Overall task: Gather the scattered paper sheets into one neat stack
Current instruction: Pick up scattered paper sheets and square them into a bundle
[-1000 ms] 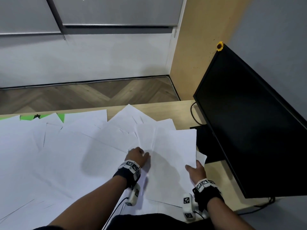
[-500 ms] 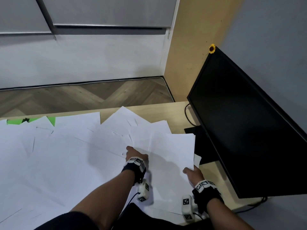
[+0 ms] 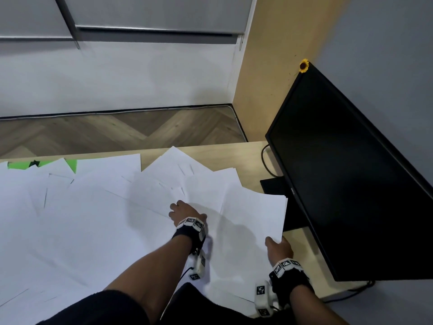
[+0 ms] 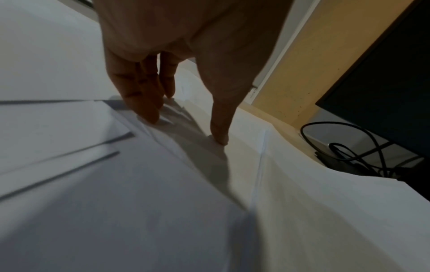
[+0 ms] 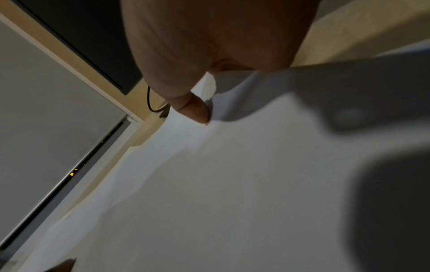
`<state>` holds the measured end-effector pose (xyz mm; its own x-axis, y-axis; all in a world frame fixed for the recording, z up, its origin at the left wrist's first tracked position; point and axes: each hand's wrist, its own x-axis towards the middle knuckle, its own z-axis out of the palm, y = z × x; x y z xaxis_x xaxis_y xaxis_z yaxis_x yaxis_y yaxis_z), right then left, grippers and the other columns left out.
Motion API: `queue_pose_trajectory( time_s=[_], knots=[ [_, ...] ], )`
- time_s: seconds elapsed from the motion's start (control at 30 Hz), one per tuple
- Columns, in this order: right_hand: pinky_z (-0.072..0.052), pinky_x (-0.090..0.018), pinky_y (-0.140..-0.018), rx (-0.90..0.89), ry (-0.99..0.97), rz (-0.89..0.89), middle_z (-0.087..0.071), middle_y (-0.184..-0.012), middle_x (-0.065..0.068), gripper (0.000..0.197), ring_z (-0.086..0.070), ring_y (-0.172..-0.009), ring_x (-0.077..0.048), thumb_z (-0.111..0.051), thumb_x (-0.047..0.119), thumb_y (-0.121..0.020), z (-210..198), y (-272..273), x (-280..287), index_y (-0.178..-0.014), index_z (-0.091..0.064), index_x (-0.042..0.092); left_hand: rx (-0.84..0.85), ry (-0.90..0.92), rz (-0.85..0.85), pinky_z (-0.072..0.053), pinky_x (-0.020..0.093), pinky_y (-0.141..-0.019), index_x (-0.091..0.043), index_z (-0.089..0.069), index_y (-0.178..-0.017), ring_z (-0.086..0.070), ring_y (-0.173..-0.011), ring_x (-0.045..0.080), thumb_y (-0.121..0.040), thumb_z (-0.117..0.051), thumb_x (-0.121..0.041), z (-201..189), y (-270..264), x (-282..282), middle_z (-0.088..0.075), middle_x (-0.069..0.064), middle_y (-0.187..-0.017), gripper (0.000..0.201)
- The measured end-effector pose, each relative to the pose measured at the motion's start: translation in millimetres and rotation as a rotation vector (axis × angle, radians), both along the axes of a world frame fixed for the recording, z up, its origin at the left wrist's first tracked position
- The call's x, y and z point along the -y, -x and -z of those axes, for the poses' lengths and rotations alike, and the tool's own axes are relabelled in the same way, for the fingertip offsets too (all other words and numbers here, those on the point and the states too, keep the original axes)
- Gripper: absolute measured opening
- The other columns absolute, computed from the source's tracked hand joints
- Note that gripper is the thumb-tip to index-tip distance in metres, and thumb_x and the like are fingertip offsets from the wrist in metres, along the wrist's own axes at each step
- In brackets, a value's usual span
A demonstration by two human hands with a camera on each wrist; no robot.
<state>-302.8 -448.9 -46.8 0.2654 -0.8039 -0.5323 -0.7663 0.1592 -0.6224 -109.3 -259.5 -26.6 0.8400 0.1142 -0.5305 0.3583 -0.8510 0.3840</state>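
hands on a spread of loose paper

white paper sheets lie fanned & overlapping across most of the wooden desk, from the left edge to just beside the monitor at right. nothing squared up; corners stick out at many angles, esp. at the far side.

left hand is down on the sheets near the middle of the spread. in the left wrist view its fingers reach down mostly straight, tips pressing the paper, thumb planted apart to the right. it presses, doesn't clutch anything.

right hand sits at the near right corner of the top right sheet, close to the desk's right edge. right wrist view shows the thumb on top of the paper w/ the sheet running under the palm; other fingers hidden below, so looks like a pinch on that sheet's edge. that sheet overlaps the monitor's base on its far right side.

a green scrap shows at far left under the papers. a black cable loops on the desk behind the monitor.
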Motion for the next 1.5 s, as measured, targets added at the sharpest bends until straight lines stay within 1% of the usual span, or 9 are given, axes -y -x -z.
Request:
queue_pose_trajectory(
  time_s=[0.3,0.43,0.57,0.7,0.83,1.03,1.13,1.3,1.5],
  knots=[
    [-0.049,-0.032,-0.073,0.025,-0.038,-0.021,-0.072,-0.084,-0.003,0.02,-0.063,-0.078,-0.029,-0.063,0.025,-0.068,-4,0,5,-0.083,-0.068,0.013,-0.043,0.064,0.043,-0.044,0.039,-0.101,-0.002,-0.038,-0.127,-0.048,-0.124,0.034,-0.074,-0.081,-0.023,-5,-2,-4,-0.04,0.014,-0.131,0.072],
    [-0.045,-0.03,-0.069,0.041,-0.039,-0.006,-0.069,-0.077,-0.003,0.014,-0.06,-0.071,-0.027,-0.064,0.021,-0.069,-4,-1,5,-0.079,-0.067,0.011,-0.11,0.166,0.038,-0.048,0.031,-0.081,-0.011,-0.052,-0.118,-0.057,-0.106,0.03,-0.07,-0.074,-0.025,-3,-2,-10,-0.059,0.012,-0.119,0.055],
    [-0.043,-0.028,-0.067,0.085,-0.052,0.011,-0.067,-0.069,0.001,0.028,-0.058,-0.066,-0.023,-0.058,0.027,-0.055,-6,1,5,-0.075,-0.066,0.01,-0.051,0.265,0.073,-0.05,0.027,-0.082,-0.014,-0.063,-0.113,-0.063,-0.101,0.029,-0.077,-0.066,-0.027,-2,5,-6,-0.068,0.01,-0.113,0.038],
    [-0.045,-0.03,-0.068,0.107,-0.057,0.01,-0.067,-0.07,-0.001,0.019,-0.059,-0.068,-0.026,-0.064,0.02,-0.064,0,4,8,-0.078,-0.067,0.007,-0.03,0.326,0.055,-0.04,0.024,-0.077,-0.01,-0.058,-0.121,-0.061,-0.109,0.031,-0.084,-0.063,-0.02,-7,10,-2,-0.065,0.014,-0.118,0.04],
    [-0.044,-0.03,-0.068,0.107,-0.036,0.016,-0.065,-0.068,-0.001,0.003,-0.057,-0.066,-0.026,-0.065,0.012,-0.074,-1,4,7,-0.076,-0.064,0.009,0.004,0.383,-0.017,-0.038,0.023,-0.073,-0.013,-0.055,-0.112,-0.058,-0.089,0.026,-0.085,-0.063,-0.016,-12,9,-6,-0.067,0.014,-0.111,0.028],
    [-0.046,-0.031,-0.071,0.122,-0.052,0.024,-0.068,-0.074,-0.002,0.008,-0.06,-0.071,-0.028,-0.064,0.01,-0.074,4,6,9,-0.082,-0.066,0.009,0.077,0.452,-0.03,-0.037,0.023,-0.058,-0.018,-0.056,-0.102,-0.056,-0.075,0.018,-0.083,-0.064,-0.018,-15,5,-8,-0.071,0.003,-0.092,0.02],
    [-0.046,-0.03,-0.072,0.167,-0.055,0.03,-0.069,-0.076,0.0,0.015,-0.062,-0.074,-0.027,-0.064,0.012,-0.071,3,6,8,-0.086,-0.067,0.01,0.105,0.504,-0.02,-0.04,0.025,-0.064,-0.016,-0.056,-0.108,-0.058,-0.076,0.021,-0.083,-0.064,-0.02,-20,2,-8,-0.067,-0.001,-0.077,0.026],
    [-0.046,-0.03,-0.073,0.203,-0.051,0.049,-0.071,-0.083,-0.003,0.017,-0.061,-0.073,-0.026,-0.063,0.008,-0.073,3,9,7,-0.089,-0.067,0.01,0.158,0.581,-0.054,-0.04,0.024,-0.072,-0.016,-0.052,-0.118,-0.061,-0.084,0.024,-0.086,-0.066,-0.024,-32,-11,-8,-0.067,0.004,-0.094,0.036],
    [-0.049,-0.032,-0.072,0.186,-0.062,0.039,-0.07,-0.078,-0.002,0.033,-0.061,-0.072,-0.028,-0.058,0.023,-0.054,2,9,7,-0.085,-0.068,0.012,0.338,0.614,-0.032,-0.036,0.024,-0.075,-0.013,-0.048,-0.127,-0.063,-0.095,0.03,-0.092,-0.061,-0.023,-65,-35,-10,-0.069,0.013,-0.108,0.039]
  ],
)
